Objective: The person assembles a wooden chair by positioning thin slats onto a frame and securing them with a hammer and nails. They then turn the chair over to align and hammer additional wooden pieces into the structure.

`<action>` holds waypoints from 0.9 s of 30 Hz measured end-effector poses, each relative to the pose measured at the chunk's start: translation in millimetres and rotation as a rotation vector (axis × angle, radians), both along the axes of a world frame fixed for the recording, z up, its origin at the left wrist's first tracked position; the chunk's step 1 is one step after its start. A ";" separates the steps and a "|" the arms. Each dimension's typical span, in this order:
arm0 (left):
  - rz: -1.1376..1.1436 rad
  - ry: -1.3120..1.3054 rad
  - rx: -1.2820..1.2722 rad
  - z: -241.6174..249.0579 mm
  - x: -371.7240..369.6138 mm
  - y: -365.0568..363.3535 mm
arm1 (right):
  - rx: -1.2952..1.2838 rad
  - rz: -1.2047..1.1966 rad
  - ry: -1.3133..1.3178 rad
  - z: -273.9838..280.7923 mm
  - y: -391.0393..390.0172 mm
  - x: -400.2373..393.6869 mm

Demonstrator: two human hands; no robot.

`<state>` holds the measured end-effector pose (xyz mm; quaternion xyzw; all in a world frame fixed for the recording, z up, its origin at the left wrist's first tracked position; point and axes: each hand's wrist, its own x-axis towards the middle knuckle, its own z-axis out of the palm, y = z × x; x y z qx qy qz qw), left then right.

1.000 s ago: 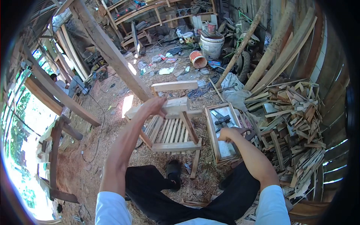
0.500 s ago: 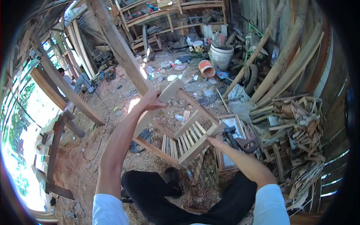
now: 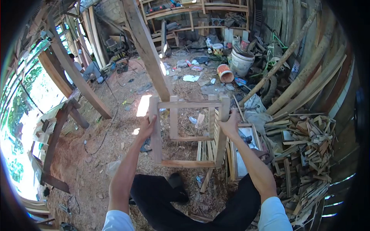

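A wooden frame with slats on one side is held up in front of my legs. My left hand grips its left upright, and my right hand is closed on the right upright. The slats show low at the frame's right side. Just right of the frame, a shallow wooden box with a pale panel lies on the ground, partly hidden by my right forearm. A dark tool rests on this box, partly covered by my arm.
A thick wooden post rises beyond the frame. Scrap wood is heaped at the right. A white bucket and orange bucket are behind. Another person sits at the far left. A bench stands left.
The frame has turned from a tilted position to nearly level and square to me. My left hand has moved down, and my right hand has moved up along with it. The view has shifted left.
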<state>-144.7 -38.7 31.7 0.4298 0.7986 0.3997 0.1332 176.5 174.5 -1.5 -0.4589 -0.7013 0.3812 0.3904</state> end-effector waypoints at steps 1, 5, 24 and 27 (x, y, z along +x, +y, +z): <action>0.018 -0.025 -0.035 -20.4 3.2 -4.4 | -0.024 0.012 -0.019 -9.4 -1.6 -1.0; -0.012 -0.071 -0.205 -54.4 8.6 -12.9 | -0.065 -0.004 -0.069 -36.8 -11.9 -0.4; -0.403 0.326 -0.093 7.3 147.2 144.2 | 0.026 0.143 -0.137 -43.0 -26.9 13.1; -0.425 0.276 -0.377 8.3 178.7 190.8 | -0.003 0.230 -0.129 -44.5 -25.0 19.1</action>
